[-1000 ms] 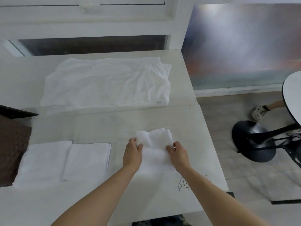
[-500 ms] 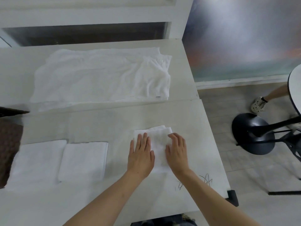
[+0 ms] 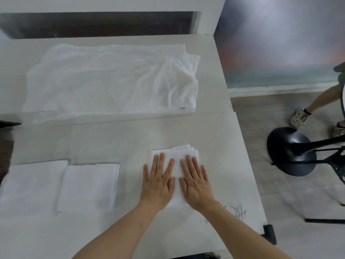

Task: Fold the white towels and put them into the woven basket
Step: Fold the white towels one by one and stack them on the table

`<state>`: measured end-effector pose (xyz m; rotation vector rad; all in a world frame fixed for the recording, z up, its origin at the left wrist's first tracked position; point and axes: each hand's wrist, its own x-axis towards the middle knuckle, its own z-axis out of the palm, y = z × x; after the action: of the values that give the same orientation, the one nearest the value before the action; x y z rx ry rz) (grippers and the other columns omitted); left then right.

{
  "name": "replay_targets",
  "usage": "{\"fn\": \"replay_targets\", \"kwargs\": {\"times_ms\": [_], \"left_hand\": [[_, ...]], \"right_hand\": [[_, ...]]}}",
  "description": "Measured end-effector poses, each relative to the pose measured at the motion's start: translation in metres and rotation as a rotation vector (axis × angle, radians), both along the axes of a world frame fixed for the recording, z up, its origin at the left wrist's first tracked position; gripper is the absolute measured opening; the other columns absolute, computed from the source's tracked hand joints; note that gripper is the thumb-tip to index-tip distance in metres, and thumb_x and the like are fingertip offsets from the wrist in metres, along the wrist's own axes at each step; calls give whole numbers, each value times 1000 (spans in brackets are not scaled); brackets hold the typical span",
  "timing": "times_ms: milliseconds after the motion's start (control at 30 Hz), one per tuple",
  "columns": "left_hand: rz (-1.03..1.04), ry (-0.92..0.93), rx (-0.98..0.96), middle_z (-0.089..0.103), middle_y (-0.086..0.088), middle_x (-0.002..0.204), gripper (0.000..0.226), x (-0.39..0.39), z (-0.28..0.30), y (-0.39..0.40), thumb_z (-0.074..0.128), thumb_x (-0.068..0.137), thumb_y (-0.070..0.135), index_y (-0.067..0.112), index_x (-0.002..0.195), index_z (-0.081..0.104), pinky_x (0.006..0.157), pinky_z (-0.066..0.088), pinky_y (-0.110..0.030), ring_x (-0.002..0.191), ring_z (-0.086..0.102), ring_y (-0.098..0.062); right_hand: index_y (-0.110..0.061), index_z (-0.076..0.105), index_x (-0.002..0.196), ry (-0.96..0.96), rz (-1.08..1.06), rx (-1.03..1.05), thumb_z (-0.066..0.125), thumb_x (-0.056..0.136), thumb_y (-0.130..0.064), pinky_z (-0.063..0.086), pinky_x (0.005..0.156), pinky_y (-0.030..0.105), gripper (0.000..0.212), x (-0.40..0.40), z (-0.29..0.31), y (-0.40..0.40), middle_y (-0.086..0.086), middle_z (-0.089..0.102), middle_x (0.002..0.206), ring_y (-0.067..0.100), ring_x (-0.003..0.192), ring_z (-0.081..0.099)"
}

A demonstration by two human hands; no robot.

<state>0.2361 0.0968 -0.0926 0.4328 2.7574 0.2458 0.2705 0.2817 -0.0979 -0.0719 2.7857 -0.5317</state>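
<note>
we were pressing the folded towel (image 3: 177,156) flat on the bench (image 3: 115,139), left hand (image 3: 158,182) and right hand (image 3: 196,182) with fingers straight, right of two folded towels (image 3: 89,184); next, probably carry it to the basket (image 3: 4,146), barely visible left.

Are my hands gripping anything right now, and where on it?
Nothing is gripped. The left hand and right hand lie flat, fingers straight, pressing the top of the small folded towel.
</note>
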Motion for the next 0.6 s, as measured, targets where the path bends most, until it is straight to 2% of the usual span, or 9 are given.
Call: {"fn": "replay_targets", "kwargs": {"times_ms": [200,333,367,400,433,467,500,533,600], "left_hand": [[11,-66,-11,-38,2,163,66,-2,10,1,15,106,51,37,159,-21,123,0,-65,152,-32,-19],[73,-140,-63,-38,1,163,66,22,25,-1,14,106,51,38,157,-25,122,-3,-65,154,-28,-19],[97,-140,-69,-29,-2,167,65,29,29,-4,16,106,50,39,159,-19,122,0,-64,157,-18,-21],[120,-117,-68,-9,-6,170,63,33,34,-7,22,105,47,39,162,-5,121,8,-62,158,2,-24],[144,-74,-63,18,-10,165,59,33,40,-11,30,104,44,38,161,16,118,20,-58,149,26,-28],[168,-16,-50,39,-9,149,52,31,44,-13,38,101,40,37,152,37,111,31,-53,132,44,-29],[183,43,-24,48,-6,134,43,25,46,-16,45,98,37,35,140,51,104,38,-49,116,52,-28],[204,78,7,49,-5,128,36,18,47,-17,51,95,35,32,130,57,99,42,-46,110,54,-28],[252,49,59,47,-10,138,37,5,49,-18,60,91,34,24,127,57,99,45,-46,119,51,-33]], "right_hand": [[-34,-16,162,-78,58,-8,22,111,-45,-7,129,46,65,-9,11,8,-15,-29,168,7,153,-29],[-39,-12,163,-43,266,75,19,109,-51,-5,128,54,63,-25,20,23,-16,-24,169,10,155,-25],[-40,-6,164,-12,281,102,20,108,-55,-3,128,55,64,-29,23,25,-12,-18,171,15,157,-19],[-39,2,165,6,241,123,22,105,-58,1,128,55,65,-31,26,26,-7,-12,173,19,159,-13],[-36,10,164,8,152,130,27,104,-59,6,128,53,67,-30,30,25,-1,-5,174,23,160,-6],[-32,20,162,4,46,125,35,102,-59,13,128,51,67,-27,34,24,4,4,174,26,160,3],[-30,29,157,12,-47,115,44,101,-58,21,125,48,65,-21,38,24,7,14,172,28,159,13],[-29,36,151,34,-119,101,51,98,-57,29,120,46,61,-13,42,23,8,24,167,30,154,24],[-30,42,144,43,-225,59,58,94,-58,39,111,44,59,3,46,24,5,37,157,28,142,40]]}}
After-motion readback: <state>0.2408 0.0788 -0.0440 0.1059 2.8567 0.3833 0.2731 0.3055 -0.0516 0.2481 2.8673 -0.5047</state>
